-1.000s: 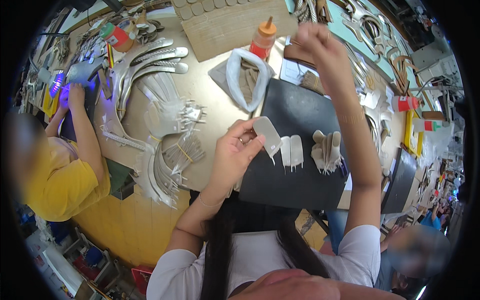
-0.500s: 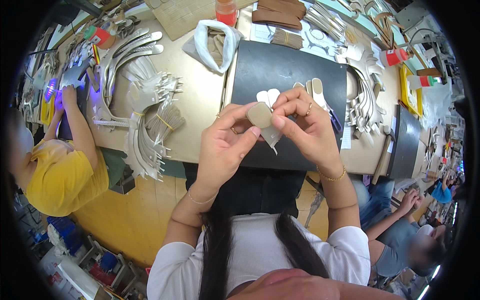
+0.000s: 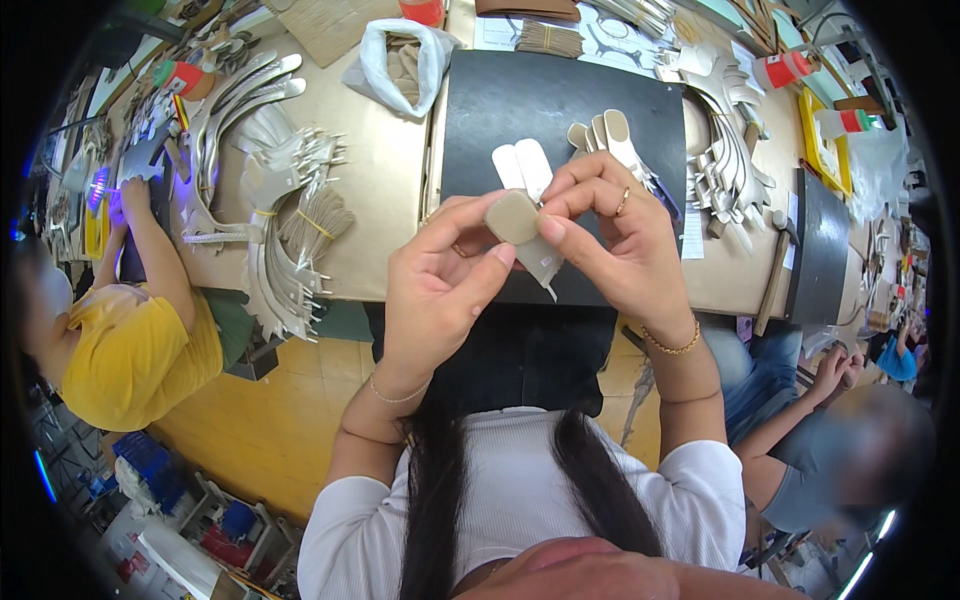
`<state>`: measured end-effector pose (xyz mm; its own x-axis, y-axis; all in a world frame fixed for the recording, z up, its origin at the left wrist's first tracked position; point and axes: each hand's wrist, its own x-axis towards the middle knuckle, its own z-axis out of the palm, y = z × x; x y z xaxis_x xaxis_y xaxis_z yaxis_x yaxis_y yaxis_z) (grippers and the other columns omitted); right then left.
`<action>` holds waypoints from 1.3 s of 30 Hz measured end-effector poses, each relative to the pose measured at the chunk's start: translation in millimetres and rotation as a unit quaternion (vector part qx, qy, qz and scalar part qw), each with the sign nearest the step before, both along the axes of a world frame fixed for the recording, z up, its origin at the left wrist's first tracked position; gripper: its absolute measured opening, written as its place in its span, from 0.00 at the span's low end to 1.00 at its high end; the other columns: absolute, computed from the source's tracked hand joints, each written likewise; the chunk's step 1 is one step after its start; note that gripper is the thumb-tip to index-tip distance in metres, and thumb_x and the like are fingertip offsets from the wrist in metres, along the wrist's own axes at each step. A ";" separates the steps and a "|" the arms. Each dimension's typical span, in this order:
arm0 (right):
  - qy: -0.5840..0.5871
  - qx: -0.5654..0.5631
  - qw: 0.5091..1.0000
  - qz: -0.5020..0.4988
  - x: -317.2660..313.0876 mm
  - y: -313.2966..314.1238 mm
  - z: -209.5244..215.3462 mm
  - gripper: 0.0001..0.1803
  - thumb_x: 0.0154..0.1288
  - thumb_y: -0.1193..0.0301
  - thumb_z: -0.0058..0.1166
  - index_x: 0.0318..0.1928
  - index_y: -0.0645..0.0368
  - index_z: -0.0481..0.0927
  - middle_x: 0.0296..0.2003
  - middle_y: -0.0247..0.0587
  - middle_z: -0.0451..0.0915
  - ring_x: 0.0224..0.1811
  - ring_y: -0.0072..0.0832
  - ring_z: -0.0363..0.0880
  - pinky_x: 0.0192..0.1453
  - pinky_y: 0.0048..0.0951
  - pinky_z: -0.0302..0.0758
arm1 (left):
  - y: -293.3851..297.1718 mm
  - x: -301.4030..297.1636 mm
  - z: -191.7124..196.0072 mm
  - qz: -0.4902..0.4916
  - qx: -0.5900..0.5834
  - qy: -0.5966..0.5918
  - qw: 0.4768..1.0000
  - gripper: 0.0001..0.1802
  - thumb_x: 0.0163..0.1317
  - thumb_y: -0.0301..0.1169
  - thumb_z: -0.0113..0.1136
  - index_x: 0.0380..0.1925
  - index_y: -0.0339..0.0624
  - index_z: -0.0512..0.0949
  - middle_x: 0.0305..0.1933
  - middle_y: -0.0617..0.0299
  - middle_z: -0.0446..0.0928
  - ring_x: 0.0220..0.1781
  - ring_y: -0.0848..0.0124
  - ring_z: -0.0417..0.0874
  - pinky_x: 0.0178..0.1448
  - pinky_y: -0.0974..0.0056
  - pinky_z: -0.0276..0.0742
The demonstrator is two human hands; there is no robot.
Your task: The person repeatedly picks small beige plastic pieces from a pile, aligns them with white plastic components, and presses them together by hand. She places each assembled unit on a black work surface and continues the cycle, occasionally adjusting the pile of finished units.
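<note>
Over the black mat (image 3: 565, 95) I hold a small pale leather piece (image 3: 515, 218) with a rounded tan end. Fingers and thumb of my left hand (image 3: 440, 285) pinch that end from the left. My right hand (image 3: 625, 230) has thumb and fingertips closed at its right edge. The lower part of the piece tapers to a thin tip below my fingers. Just behind my hands lie white rounded strap ends (image 3: 520, 162), partly covered. Several tan-tipped strap pieces (image 3: 618, 138) lie behind my right hand.
Curved pale straps (image 3: 272, 280) and a banded brown bundle (image 3: 318, 222) lie left. A white bag of tan pieces (image 3: 408, 65) stands behind. More straps (image 3: 730, 165), a hammer (image 3: 776, 265) and a yellow tray (image 3: 825, 150) are right. People sit on both sides.
My view has shifted, so the table things sit higher in the picture. Both hands still hold the leather piece, with its tan end tilted slightly differently.
</note>
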<state>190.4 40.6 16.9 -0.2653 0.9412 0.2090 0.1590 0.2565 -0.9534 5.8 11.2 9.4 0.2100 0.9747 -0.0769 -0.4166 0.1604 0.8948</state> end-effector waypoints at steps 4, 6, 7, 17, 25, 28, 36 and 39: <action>-0.011 0.005 1.000 -0.004 0.4 -0.5 1.5 0.05 0.61 0.74 0.63 0.35 0.63 0.82 0.38 0.37 0.78 0.37 0.24 0.77 0.43 0.24 0.74 | -0.9 -0.2 0.6 0.003 -0.001 0.001 1.000 0.21 0.64 0.13 0.52 0.58 0.26 0.71 0.52 0.57 0.72 0.57 0.68 0.77 0.58 0.66 0.76; -0.015 0.009 1.000 -0.006 0.0 -0.3 2.3 0.05 0.61 0.74 0.63 0.34 0.63 0.82 0.38 0.37 0.78 0.37 0.24 0.77 0.43 0.24 0.74 | -1.1 0.1 1.0 0.006 -0.007 0.002 1.000 0.21 0.64 0.12 0.52 0.58 0.26 0.71 0.52 0.57 0.72 0.57 0.68 0.77 0.59 0.66 0.76; -0.016 0.007 1.000 -0.009 -0.6 -0.4 2.8 0.05 0.61 0.74 0.63 0.34 0.63 0.82 0.38 0.37 0.78 0.37 0.24 0.77 0.43 0.24 0.74 | -1.1 0.3 1.1 0.007 -0.008 0.004 1.000 0.21 0.64 0.12 0.52 0.58 0.26 0.71 0.52 0.57 0.72 0.56 0.68 0.77 0.59 0.66 0.76; -0.030 -0.015 0.999 -0.013 -4.0 -2.2 5.1 0.04 0.61 0.77 0.62 0.34 0.64 0.81 0.41 0.37 0.75 0.45 0.24 0.74 0.52 0.24 0.70 | 3.9 2.6 -5.3 0.047 0.048 0.012 0.998 0.18 0.64 0.17 0.59 0.54 0.27 0.75 0.46 0.60 0.74 0.51 0.72 0.79 0.54 0.70 0.75; -0.045 0.004 0.999 -0.018 -5.5 -3.7 4.5 0.04 0.60 0.77 0.62 0.34 0.64 0.81 0.41 0.38 0.75 0.45 0.24 0.74 0.51 0.24 0.71 | 3.7 3.0 -3.6 0.067 0.034 0.052 0.996 0.15 0.64 0.18 0.59 0.52 0.28 0.78 0.42 0.62 0.75 0.43 0.77 0.79 0.46 0.75 0.73; -0.047 0.020 0.998 -0.027 -6.0 -2.8 3.9 0.04 0.58 0.77 0.63 0.33 0.63 0.81 0.39 0.38 0.76 0.42 0.26 0.76 0.49 0.25 0.72 | 4.0 3.8 -1.9 0.070 0.032 0.055 0.996 0.15 0.64 0.17 0.59 0.52 0.28 0.78 0.42 0.62 0.75 0.42 0.78 0.78 0.43 0.76 0.72; -0.010 -0.014 0.999 -0.040 -3.1 -4.0 -1.7 0.07 0.59 0.79 0.63 0.36 0.64 0.78 0.41 0.37 0.75 0.43 0.22 0.76 0.51 0.23 0.72 | 2.9 5.7 -1.1 0.090 0.008 0.071 0.993 0.24 0.63 0.15 0.59 0.60 0.31 0.71 0.37 0.65 0.76 0.35 0.82 0.78 0.33 0.79 0.69; 0.058 -0.044 0.996 -0.057 4.8 -1.1 -0.6 0.07 0.61 0.79 0.61 0.39 0.64 0.77 0.42 0.37 0.75 0.43 0.22 0.76 0.51 0.23 0.73 | 5.5 5.5 -1.6 0.093 0.011 0.050 0.994 0.29 0.62 0.14 0.59 0.64 0.32 0.66 0.35 0.64 0.77 0.33 0.82 0.79 0.32 0.80 0.69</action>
